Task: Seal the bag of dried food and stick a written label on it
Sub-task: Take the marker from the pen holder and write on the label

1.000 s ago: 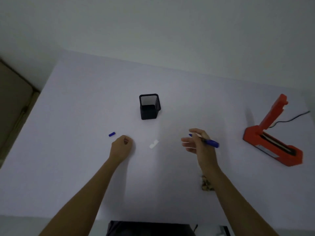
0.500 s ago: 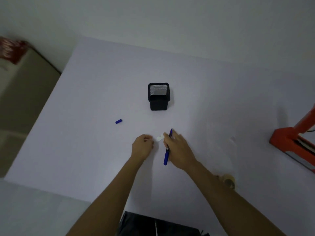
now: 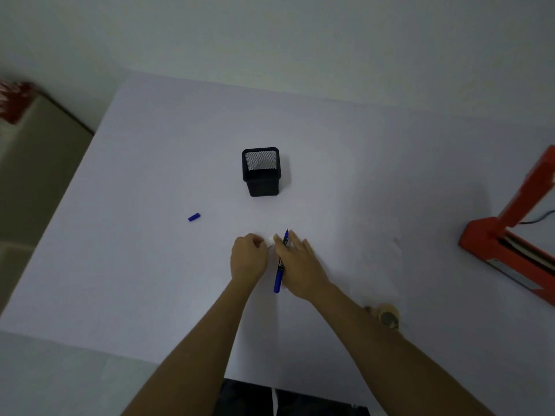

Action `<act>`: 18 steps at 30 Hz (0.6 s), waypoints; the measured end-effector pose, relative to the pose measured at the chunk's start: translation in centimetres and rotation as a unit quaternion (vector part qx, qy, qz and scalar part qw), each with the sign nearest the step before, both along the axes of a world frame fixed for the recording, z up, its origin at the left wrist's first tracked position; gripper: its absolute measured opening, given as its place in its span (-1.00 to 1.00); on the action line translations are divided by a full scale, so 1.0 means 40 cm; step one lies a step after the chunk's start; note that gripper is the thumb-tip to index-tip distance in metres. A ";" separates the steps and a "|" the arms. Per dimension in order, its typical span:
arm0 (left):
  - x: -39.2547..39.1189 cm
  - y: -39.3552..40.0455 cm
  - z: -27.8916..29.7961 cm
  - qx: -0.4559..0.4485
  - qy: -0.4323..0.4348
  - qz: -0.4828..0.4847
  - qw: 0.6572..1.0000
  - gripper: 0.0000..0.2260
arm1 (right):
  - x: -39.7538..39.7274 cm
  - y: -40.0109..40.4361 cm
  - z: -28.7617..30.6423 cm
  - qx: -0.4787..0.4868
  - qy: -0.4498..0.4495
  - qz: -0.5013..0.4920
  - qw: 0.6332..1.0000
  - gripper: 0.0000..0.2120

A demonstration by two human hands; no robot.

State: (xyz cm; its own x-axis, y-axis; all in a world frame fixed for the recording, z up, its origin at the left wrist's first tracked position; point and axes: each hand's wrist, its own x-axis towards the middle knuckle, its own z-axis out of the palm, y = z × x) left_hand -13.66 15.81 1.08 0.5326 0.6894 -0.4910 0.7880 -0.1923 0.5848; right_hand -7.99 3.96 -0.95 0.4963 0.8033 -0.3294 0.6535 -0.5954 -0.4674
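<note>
Both hands meet at mid-table (image 3: 150, 265), forearms reaching forward. Right hand (image 3: 295, 265) lies palm down, grasping a blue pen (image 3: 280, 265) whose tip points away. Left hand (image 3: 248, 258) is curled, knuckles up, fingertips at the small white label (image 3: 271, 241) lying between the hands. Red heat sealer (image 3: 510, 244) stands at right, black mesh pen holder (image 3: 262, 172) beyond the hands, bag of dried food (image 3: 387, 318) beside the right forearm, blue pen cap (image 3: 194, 217) left.

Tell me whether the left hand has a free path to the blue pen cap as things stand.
Probably yes. The blue pen cap lies alone on the table, up and to the left of the left hand, with nothing between them. That hand is busy at the white label, though.
</note>
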 end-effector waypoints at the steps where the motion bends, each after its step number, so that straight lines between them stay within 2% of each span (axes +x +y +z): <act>1: 0.002 0.000 -0.002 0.006 0.006 -0.004 1.000 -0.82 | 0.001 0.001 0.000 0.003 0.003 0.000 1.000 -0.26; 5: 0.013 -0.002 0.006 0.003 0.010 -0.012 1.000 -0.85 | 0.001 0.003 -0.003 0.006 0.004 0.000 1.000 -0.30; 11: 0.033 -0.001 0.011 -0.051 -0.008 0.016 0.999 -0.81 | 0.000 0.002 -0.003 0.006 -0.002 0.004 1.000 -0.29; 18: 0.032 0.011 0.000 -0.040 -0.011 0.052 0.998 -0.89 | 0.003 0.002 0.006 0.013 0.007 -0.003 1.000 -0.32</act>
